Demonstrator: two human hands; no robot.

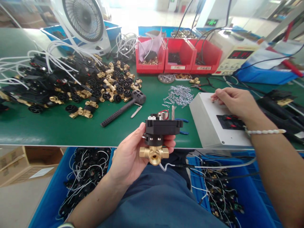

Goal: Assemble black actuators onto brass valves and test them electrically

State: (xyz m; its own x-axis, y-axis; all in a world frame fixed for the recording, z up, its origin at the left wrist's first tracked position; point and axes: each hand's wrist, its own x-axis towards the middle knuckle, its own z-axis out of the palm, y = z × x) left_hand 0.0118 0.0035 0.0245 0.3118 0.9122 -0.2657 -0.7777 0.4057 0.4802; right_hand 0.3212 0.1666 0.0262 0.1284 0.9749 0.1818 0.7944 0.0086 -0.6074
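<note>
My left hand point(129, 155) is gripping the valve unit point(163, 127), thumb and fingers wrapping its black neck, and is holding it upright before the green bench point(71, 133), presumably so that the uncovered top is facing clear of my palm. My right hand point(234, 103) is lying over the grey box point(204, 117), fingers curling at a small toggle point(212, 101); whether they are pinching or merely touching, I cannot tell. A white cable point(165, 167) is emerging behind the unit, any joint being hidden. The unit is also masking a blue-handled tool point(184, 132); the power supply's display point(241, 54) is showing too blurred for reading.
</note>
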